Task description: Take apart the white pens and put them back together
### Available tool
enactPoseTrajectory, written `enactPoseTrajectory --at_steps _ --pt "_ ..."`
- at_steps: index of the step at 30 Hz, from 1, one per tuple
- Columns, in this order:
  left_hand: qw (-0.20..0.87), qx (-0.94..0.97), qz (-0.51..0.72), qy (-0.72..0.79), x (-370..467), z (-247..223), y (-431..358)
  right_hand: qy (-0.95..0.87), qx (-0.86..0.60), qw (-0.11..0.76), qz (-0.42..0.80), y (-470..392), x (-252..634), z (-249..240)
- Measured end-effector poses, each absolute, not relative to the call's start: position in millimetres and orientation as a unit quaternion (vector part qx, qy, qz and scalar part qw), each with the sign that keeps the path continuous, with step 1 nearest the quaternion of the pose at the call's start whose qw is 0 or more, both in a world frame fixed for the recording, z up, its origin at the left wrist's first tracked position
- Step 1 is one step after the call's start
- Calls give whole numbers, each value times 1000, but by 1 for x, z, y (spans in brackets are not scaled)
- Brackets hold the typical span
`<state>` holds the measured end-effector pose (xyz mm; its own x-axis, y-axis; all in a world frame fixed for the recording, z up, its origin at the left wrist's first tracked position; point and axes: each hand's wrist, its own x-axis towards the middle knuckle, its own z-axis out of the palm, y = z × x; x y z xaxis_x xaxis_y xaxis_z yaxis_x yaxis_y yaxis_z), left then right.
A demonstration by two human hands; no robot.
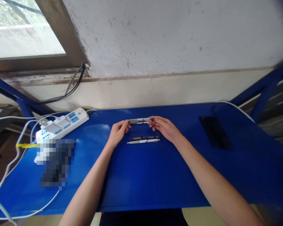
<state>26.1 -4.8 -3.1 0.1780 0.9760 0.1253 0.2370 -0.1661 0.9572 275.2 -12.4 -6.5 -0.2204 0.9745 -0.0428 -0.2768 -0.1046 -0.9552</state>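
Observation:
Several slim pens lie crosswise on the blue table [141, 182]. At the back, a pair of white, grey and black pens [139, 121] spans the gap between my two hands. My left hand [119, 130] pinches their left ends between thumb and fingers. My right hand [163, 126] has its curled fingers closed at their right ends. Nearer to me rest a dark pen [145, 137] and, just in front of it, a white pen with a grey grip [143, 142]. Neither hand touches these two.
At the left stands a white power strip [79, 117] with plugged-in chargers and loose white cables [21, 138]. A pixelated dark object [56, 166] lies in front of it. A black phone-like slab [215, 131] lies at the right. Behind the table is a wall [155, 91].

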Motion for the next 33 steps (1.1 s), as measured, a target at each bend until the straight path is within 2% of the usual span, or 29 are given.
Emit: enactPoseTrajectory --at_steps 15,33 --pt "473 619 437 449 26 -3 -6 -466 -392 482 631 -13 274 -6" --pt "470 622 433 452 27 -3 -5 -455 -382 489 638 -11 275 -8"
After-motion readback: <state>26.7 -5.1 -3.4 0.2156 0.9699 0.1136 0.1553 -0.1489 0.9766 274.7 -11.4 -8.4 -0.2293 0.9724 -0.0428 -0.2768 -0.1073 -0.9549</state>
